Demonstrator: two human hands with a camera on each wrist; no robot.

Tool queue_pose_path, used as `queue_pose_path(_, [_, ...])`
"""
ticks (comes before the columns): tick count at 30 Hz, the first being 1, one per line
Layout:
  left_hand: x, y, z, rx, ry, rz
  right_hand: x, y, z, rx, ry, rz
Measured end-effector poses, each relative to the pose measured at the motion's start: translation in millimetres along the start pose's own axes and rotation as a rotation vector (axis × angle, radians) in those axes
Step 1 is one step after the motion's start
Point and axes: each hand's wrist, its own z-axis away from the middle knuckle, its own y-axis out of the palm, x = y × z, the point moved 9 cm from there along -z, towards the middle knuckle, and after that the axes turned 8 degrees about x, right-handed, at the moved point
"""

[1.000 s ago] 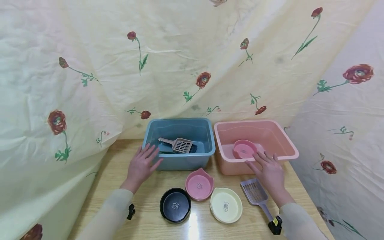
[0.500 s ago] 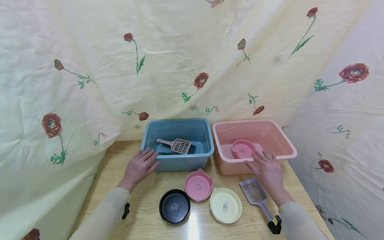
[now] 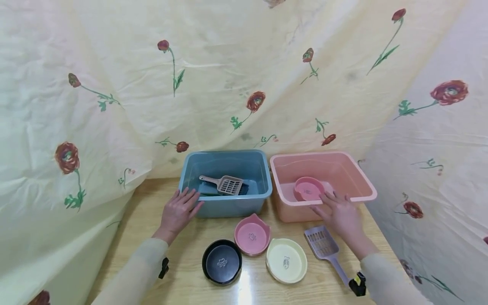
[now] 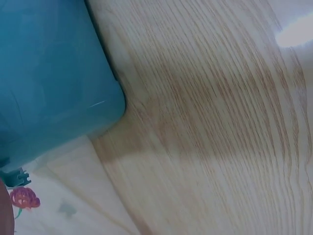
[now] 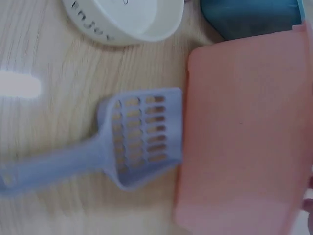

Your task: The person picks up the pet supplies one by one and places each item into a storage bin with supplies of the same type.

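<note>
My left hand reaches to the front left corner of the blue litter box, fingers extended at its rim. The box's outer wall fills the upper left of the left wrist view. At the pink litter box, my right hand lies at the front rim with its fingertips over the edge. A grey litter scoop rests inside the blue box, partly over a dark item. Inside the pink box sits a pink bowl. A lilac litter scoop lies on the table below my right hand.
Several bowls stand in front of the boxes: a black one, a pink one with ear-shaped points and a cream one. Floral cloth hangs behind and at the sides of the wooden table.
My left hand has shifted slightly left along the blue box's corner. My right wrist has swung a little to the right, its fingertips still at the pink rim. Boxes, bowls and scoops stay put.
</note>
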Motion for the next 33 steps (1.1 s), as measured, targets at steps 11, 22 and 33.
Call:
queue_pose_path(11, [-2.3,-1.7,-2.2,-0.018,0.018,-0.025,2,-36,-1.7,0.349,-0.072,-0.132])
queue_pose_path(22, [-2.2,-1.5,-2.1,0.009,0.006,-0.036,9,-50,27.5,0.562,-0.149,-0.194])
queue_pose_path(33, [-0.5,2.7,-2.0,0.041,0.005,-0.042,-21,15,68.4,0.874,0.072,-0.541])
